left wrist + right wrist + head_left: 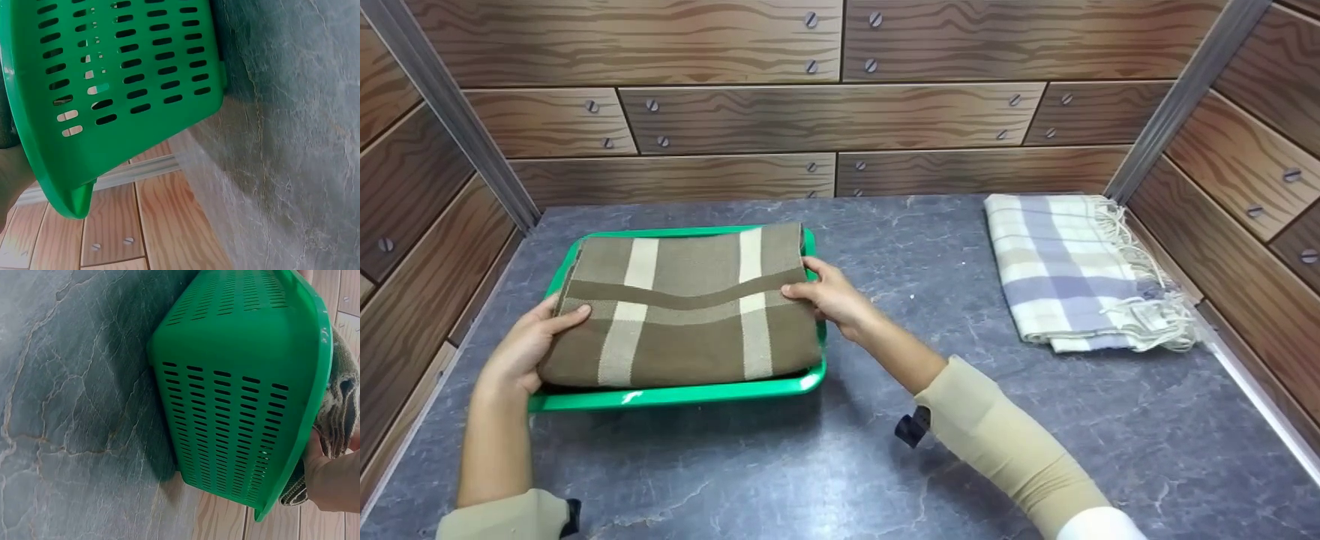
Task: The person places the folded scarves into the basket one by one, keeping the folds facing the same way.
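A folded brown plaid blanket (697, 330) with cream stripes lies in a green plastic basket (675, 397), level with and above its rim. My left hand (529, 341) grips the blanket's left side, thumb on top and the other fingers down along the edge. At the opposite side my right hand (834, 296) pinches the folded edge, thumb above. In the right wrist view the blanket's stacked layers (340, 399) stick out past the basket rim beside the right hand (332, 481). The left wrist view shows mostly the basket's slotted wall (129, 73).
A second folded blanket (1061, 277), white with lilac checks and fringe, lies at the right of the grey marbled table (885, 465). Wood-patterned walls (825, 116) with metal corner posts (1189, 97) enclose the back and both sides.
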